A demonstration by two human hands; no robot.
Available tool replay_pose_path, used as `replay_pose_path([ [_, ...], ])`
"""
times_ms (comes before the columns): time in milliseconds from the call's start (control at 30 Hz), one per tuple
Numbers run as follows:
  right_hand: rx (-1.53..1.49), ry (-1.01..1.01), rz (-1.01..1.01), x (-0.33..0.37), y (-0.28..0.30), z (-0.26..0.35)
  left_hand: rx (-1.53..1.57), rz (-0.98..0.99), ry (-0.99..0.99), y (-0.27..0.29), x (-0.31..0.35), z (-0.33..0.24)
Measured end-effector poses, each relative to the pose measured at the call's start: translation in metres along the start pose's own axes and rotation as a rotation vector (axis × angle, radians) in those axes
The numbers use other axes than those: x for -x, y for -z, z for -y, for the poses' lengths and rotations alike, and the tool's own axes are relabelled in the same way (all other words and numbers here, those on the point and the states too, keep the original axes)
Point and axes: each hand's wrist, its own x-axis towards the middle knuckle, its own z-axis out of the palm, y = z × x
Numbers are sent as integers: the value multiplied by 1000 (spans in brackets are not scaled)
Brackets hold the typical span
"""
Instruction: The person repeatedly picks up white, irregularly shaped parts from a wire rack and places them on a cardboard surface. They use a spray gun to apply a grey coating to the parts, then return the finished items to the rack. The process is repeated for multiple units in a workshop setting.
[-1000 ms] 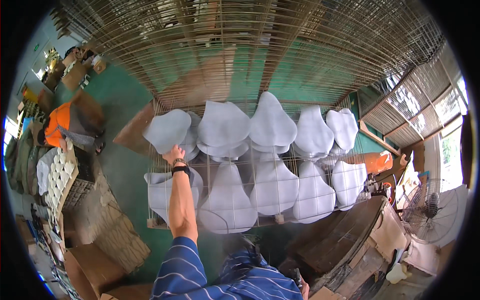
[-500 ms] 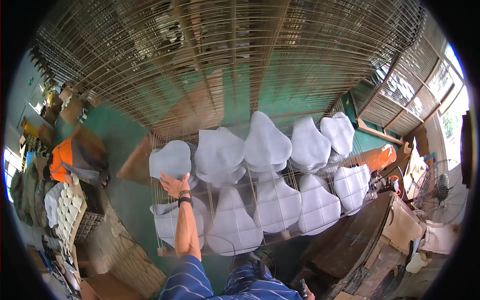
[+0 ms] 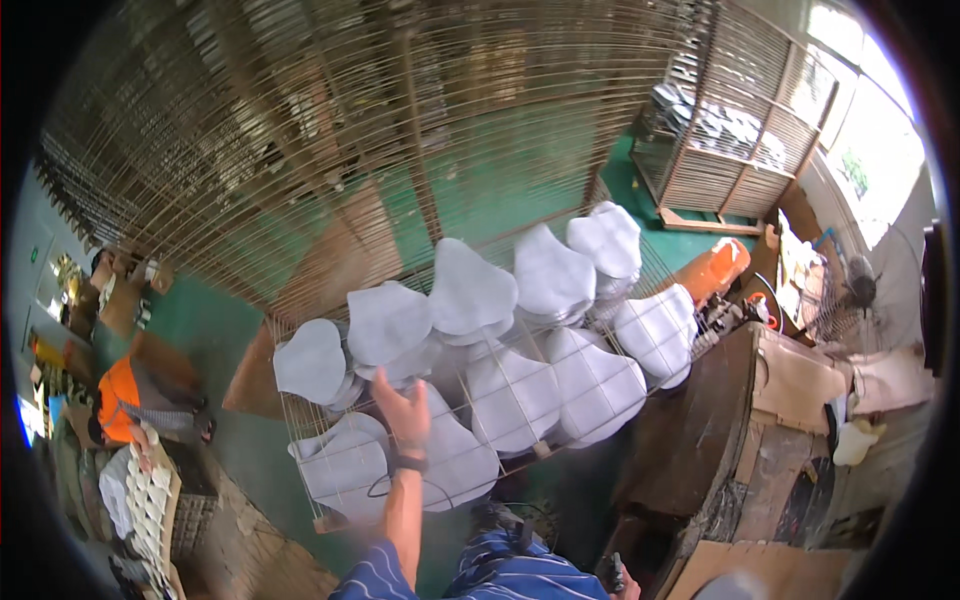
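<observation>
My left hand [image 3: 404, 412], fingers stretched and slightly blurred, is over a wire rack shelf [image 3: 540, 448]. It holds nothing that shows. Flat, smooth grey shaped pads lie on the shelf in two rows, some stacked. Nearest the fingers are a far-row pad [image 3: 390, 323] and a near-row pad [image 3: 450, 460]; whether I touch either, I cannot tell. Left of my hand lie another pad [image 3: 310, 362] and a near-left pad [image 3: 345, 465]. At the lower edge, my right hand [image 3: 628, 585] closes round a dark object, mostly cut off and not clear enough to name.
Tall wire racking [image 3: 400, 130] rises beyond the shelf. Another rack [image 3: 735, 130] stands far right by a window. Brown boxes [image 3: 690, 430] and a fan [image 3: 850, 300] are at the right. On the left, a person in orange [image 3: 122, 400] bends near a tray of white pieces [image 3: 155, 490].
My left hand has moved right, off the far-left pad, to the gap between the rows. The view has turned, so the shelf now slants up to the right.
</observation>
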Motion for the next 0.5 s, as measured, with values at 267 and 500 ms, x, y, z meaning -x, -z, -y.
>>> replay_pose_path([
  [267,-116,-57,-269,76,24,-69,426,1104,-132,-24,177,-174],
  [500,-124,-279,-559,144,32,-182,-207,1817,-841,-55,285,-180],
])
